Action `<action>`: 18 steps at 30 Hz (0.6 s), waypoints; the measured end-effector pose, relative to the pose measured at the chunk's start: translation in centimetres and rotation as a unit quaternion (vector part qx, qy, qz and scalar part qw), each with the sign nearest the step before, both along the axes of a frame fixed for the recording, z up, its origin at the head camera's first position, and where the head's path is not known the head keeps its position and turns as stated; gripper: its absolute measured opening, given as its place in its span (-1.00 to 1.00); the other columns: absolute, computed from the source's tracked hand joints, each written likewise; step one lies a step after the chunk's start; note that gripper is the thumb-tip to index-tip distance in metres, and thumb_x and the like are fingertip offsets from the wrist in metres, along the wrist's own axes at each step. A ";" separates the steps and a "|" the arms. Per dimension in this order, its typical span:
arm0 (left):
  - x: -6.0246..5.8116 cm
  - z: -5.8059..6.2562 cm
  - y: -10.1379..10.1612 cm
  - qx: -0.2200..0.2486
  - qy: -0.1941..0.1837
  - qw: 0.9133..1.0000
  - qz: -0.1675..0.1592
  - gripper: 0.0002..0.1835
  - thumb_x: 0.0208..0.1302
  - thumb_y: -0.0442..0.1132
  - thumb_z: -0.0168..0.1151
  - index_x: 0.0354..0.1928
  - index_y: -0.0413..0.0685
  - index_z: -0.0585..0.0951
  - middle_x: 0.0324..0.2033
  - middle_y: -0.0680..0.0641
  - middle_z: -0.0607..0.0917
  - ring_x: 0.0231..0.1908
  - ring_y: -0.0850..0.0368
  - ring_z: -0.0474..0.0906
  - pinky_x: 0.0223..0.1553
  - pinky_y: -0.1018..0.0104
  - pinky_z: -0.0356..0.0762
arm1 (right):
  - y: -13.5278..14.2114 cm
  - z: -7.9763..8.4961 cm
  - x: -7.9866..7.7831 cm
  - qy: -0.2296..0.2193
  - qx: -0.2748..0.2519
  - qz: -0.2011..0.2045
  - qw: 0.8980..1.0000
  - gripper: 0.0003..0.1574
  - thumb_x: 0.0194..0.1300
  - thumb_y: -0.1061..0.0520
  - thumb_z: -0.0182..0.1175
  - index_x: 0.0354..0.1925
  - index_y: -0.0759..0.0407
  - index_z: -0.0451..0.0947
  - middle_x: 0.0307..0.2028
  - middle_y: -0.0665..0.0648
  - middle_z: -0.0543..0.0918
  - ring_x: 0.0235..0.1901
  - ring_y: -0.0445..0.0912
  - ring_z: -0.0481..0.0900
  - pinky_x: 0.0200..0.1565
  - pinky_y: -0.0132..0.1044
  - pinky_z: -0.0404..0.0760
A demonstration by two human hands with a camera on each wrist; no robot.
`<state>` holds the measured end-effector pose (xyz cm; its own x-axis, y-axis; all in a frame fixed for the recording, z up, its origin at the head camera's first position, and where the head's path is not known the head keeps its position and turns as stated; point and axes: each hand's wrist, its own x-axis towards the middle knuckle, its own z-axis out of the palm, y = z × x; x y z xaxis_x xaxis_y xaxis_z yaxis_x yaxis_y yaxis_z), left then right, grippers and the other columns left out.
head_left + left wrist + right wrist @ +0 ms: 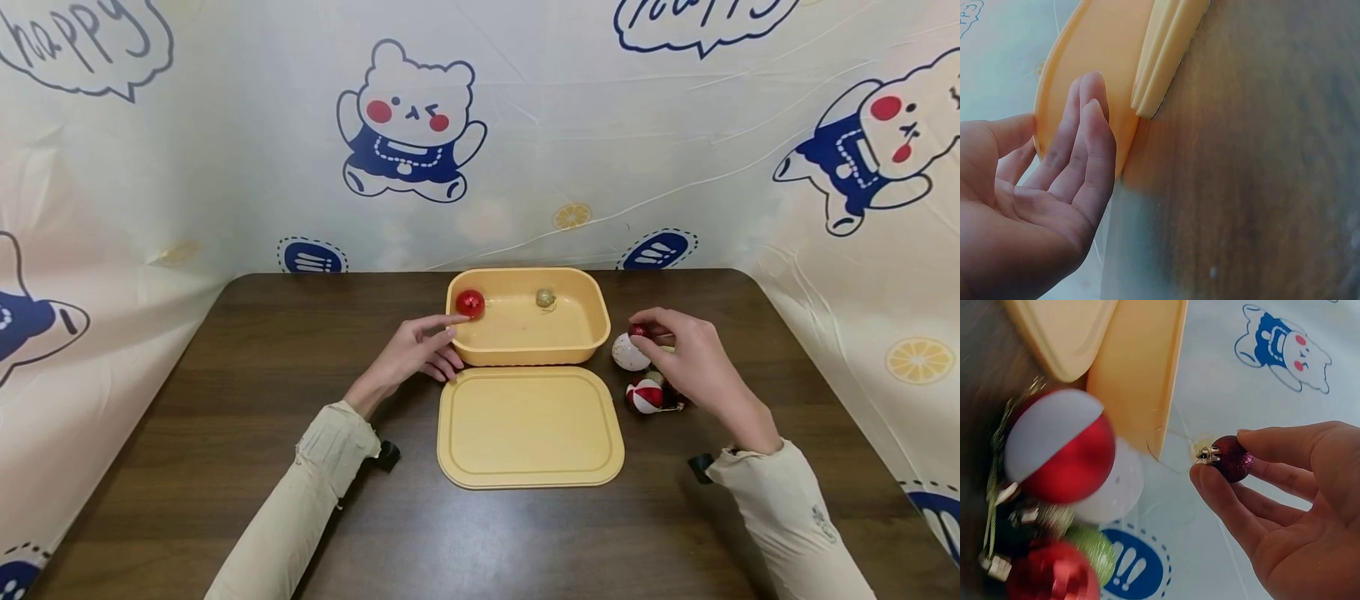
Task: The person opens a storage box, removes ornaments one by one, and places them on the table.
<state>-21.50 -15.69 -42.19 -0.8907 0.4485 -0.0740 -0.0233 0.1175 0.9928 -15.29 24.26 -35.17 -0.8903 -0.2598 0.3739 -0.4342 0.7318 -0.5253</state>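
My right hand (693,360) pinches a small dark red glitter bauble (1235,461) between thumb and fingertips; its metal cap and thin string show in the right wrist view. The bauble is held above a white ball (628,353), to the right of the yellow box (517,340). My left hand (408,354) is at the box's left side, its fingers loosely extended and the index finger over the rim. Inside the box lie a shiny red bauble (470,303) at the left and a small gold bauble (545,297) near the back.
A flat yellow lid (531,429) lies in front of the box. Beside the white ball are a red-and-white bauble (1060,447), a green one (1092,551) and a shiny red one (1054,572). A printed cloth (517,125) hangs behind the dark wooden table (225,433).
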 end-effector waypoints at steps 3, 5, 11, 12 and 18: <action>0.0 0.0 0.0 -0.002 0.002 1.000 0.001 -0.53 0.56 -0.08 0.02 0.39 -0.07 0.44 -0.35 -0.43 0.71 -0.49 -0.12 0.72 -0.42 -0.01 0.72 | 0.9 -0.1 0.4 -0.003 0.005 -0.010 1.000 -0.76 0.28 0.29 0.34 -0.06 0.28 0.64 -0.19 0.22 0.73 -0.23 0.05 0.71 -0.15 0.04 0.71; 0.0 0.0 0.0 -0.002 0.004 1.000 0.001 -0.53 0.56 -0.09 0.02 0.40 -0.07 0.44 -0.34 -0.44 0.71 -0.49 -0.13 0.72 -0.42 -0.01 0.73 | 1.4 -0.2 0.6 -0.010 0.008 -0.019 1.000 -0.74 0.27 0.30 0.35 -0.05 0.29 0.63 -0.16 0.25 0.72 -0.21 0.08 0.71 -0.12 0.07 0.69; 0.0 -0.1 0.0 -0.001 0.003 1.000 0.002 -0.53 0.56 -0.09 0.02 0.39 -0.06 0.44 -0.34 -0.44 0.70 -0.48 -0.16 0.72 -0.43 0.04 0.73 | 2.9 -0.9 0.9 -0.045 0.024 -0.043 0.998 -0.71 0.27 0.30 0.34 -0.03 0.30 0.61 -0.12 0.29 0.67 -0.18 0.16 0.70 -0.11 0.14 0.68; 0.0 -0.1 0.0 -0.002 0.002 1.000 0.002 -0.53 0.56 -0.08 0.02 0.40 -0.06 0.44 -0.34 -0.44 0.71 -0.48 -0.17 0.72 -0.43 0.04 0.73 | 3.1 -1.1 0.9 -0.050 0.026 -0.046 0.997 -0.72 0.28 0.29 0.34 -0.03 0.30 0.61 -0.13 0.29 0.68 -0.18 0.15 0.69 -0.11 0.15 0.68; 0.0 -0.1 0.0 -0.001 0.000 1.000 0.001 -0.52 0.55 -0.07 0.03 0.40 -0.07 0.43 -0.34 -0.43 0.71 -0.46 -0.22 0.72 -0.44 0.05 0.73 | 4.1 -2.0 0.7 -0.054 0.035 -0.055 0.996 -0.77 0.27 0.27 0.35 -0.08 0.29 0.64 -0.23 0.25 0.72 -0.25 0.10 0.66 -0.15 0.15 0.69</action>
